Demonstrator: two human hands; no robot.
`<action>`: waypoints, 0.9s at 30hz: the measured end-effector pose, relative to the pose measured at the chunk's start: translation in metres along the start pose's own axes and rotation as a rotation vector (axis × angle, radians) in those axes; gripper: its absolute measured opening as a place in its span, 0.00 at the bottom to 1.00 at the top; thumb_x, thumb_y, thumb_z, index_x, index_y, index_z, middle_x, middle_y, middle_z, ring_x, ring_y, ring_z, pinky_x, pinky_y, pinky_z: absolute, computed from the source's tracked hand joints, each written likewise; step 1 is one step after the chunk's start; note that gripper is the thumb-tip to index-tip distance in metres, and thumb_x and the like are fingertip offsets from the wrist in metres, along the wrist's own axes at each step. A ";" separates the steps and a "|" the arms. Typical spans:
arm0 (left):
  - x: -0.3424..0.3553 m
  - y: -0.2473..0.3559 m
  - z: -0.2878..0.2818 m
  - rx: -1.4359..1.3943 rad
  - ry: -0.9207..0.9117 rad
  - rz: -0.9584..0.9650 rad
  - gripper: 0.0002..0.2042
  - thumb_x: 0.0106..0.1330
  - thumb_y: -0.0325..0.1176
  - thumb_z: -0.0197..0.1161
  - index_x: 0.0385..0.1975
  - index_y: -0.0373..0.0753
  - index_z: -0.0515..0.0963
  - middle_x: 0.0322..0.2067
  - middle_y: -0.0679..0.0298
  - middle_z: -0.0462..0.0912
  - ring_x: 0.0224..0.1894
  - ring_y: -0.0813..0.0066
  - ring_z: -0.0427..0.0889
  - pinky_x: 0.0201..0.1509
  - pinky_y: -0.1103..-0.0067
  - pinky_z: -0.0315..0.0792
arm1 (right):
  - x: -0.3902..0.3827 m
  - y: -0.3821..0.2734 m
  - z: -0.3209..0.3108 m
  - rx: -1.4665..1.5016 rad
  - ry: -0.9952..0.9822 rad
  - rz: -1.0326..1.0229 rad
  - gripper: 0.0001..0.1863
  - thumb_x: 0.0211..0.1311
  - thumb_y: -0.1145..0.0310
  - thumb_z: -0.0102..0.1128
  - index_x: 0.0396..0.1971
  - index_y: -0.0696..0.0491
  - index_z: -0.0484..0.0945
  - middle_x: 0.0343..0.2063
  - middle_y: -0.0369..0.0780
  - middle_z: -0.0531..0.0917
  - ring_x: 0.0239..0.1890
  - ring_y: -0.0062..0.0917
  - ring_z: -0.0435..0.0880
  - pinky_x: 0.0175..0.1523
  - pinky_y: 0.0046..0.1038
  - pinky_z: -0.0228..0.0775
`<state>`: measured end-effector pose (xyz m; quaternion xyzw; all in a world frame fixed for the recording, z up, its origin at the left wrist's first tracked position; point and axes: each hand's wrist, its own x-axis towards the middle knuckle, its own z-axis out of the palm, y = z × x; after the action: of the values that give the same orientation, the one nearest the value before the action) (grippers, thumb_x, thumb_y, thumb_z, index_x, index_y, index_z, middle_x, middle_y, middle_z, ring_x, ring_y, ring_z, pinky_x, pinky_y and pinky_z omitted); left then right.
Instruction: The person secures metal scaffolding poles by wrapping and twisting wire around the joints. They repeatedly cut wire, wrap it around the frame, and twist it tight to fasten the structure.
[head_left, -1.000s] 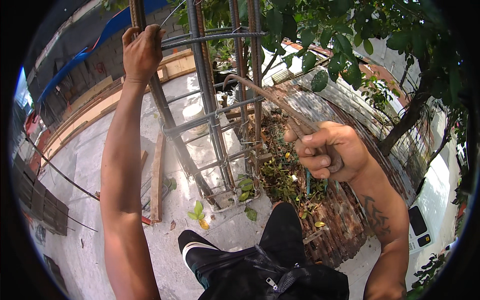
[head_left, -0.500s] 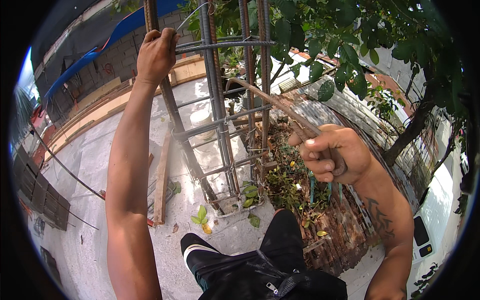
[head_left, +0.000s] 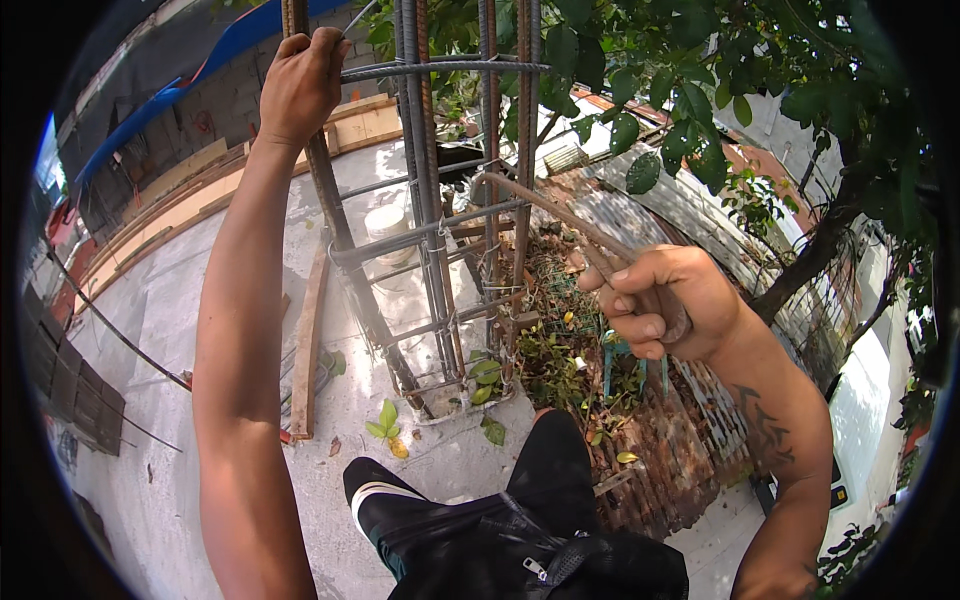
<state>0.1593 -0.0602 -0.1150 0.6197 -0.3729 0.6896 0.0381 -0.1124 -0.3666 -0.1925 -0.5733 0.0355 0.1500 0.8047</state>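
Observation:
My left hand (head_left: pixel 302 90) is closed high on the left upright rebar (head_left: pixel 350 260), where the corner of the upper stirrup (head_left: pixel 450 66) meets it. A thin tie wire (head_left: pixel 361 17) sticks up beside its fingers. In my right hand (head_left: pixel 672 302) is a rusty hooked rod, like a rebar tying hook (head_left: pixel 570 218), with the fingers wrapped round its thick end. The hook's bent tip points left and appears in front of the right-hand bars (head_left: pixel 490 130); I cannot tell whether it touches them. Lower stirrups (head_left: pixel 420 236) are tied across the bars with wire.
A white bucket (head_left: pixel 387 230) stands behind the cage, with a wooden plank (head_left: pixel 309 350) on the concrete to the left. Corrugated sheets (head_left: pixel 650 215) and a leafy tree (head_left: pixel 690 90) are at the right. Rusty sheet metal (head_left: pixel 655 460) lies by my legs.
The hook's tip has shifted right and lower against the cage, with my right hand still around it. My left hand keeps its hold at the upper stirrup. The whole view has shifted slightly.

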 end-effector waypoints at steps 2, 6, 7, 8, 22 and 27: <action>0.000 -0.001 0.000 -0.017 -0.002 0.002 0.05 0.66 0.32 0.55 0.36 0.43 0.67 0.16 0.62 0.77 0.27 0.57 0.76 0.42 0.72 0.68 | -0.010 -0.020 0.010 -0.115 0.052 -0.168 0.15 0.51 0.74 0.49 0.39 0.63 0.70 0.18 0.34 0.68 0.12 0.14 0.63 0.13 0.20 0.56; 0.002 -0.001 -0.001 -0.036 -0.004 0.008 0.05 0.65 0.32 0.55 0.36 0.43 0.67 0.16 0.62 0.77 0.26 0.57 0.76 0.42 0.71 0.68 | -0.012 -0.029 0.019 -0.066 -0.026 -0.323 0.21 0.44 0.76 0.49 0.43 0.65 0.67 0.19 0.34 0.67 0.13 0.14 0.63 0.13 0.19 0.58; 0.003 -0.002 -0.001 -0.039 -0.001 0.010 0.05 0.65 0.32 0.55 0.36 0.43 0.67 0.16 0.62 0.77 0.26 0.57 0.76 0.42 0.71 0.68 | -0.003 -0.010 0.017 -0.168 0.061 -0.293 0.25 0.43 0.76 0.49 0.46 0.65 0.66 0.21 0.34 0.67 0.13 0.15 0.64 0.13 0.21 0.60; 0.002 -0.001 -0.001 -0.045 -0.005 0.010 0.05 0.65 0.32 0.55 0.35 0.43 0.66 0.16 0.62 0.77 0.26 0.57 0.76 0.42 0.71 0.68 | 0.003 -0.004 0.010 -0.222 -0.017 -0.291 0.25 0.43 0.76 0.49 0.47 0.64 0.67 0.21 0.34 0.66 0.14 0.16 0.64 0.15 0.22 0.60; -0.004 0.006 -0.007 -0.080 -0.020 -0.059 0.05 0.67 0.33 0.52 0.36 0.41 0.67 0.22 0.59 0.80 0.32 0.58 0.79 0.53 0.70 0.67 | -0.025 -0.080 0.023 0.198 -0.107 -0.200 0.25 0.51 0.70 0.46 0.46 0.75 0.65 0.23 0.36 0.70 0.11 0.11 0.64 0.12 0.18 0.60; -0.009 0.003 -0.002 -0.066 0.012 -0.075 0.05 0.65 0.31 0.56 0.38 0.39 0.71 0.26 0.57 0.81 0.41 0.55 0.78 0.54 0.70 0.65 | -0.012 -0.056 -0.018 -0.106 -0.184 -0.241 0.23 0.54 0.71 0.45 0.49 0.69 0.66 0.24 0.38 0.70 0.14 0.17 0.65 0.15 0.24 0.61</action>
<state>0.1582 -0.0577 -0.1243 0.6276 -0.3717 0.6786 0.0868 -0.1062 -0.4025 -0.1443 -0.5987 -0.1157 0.1058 0.7855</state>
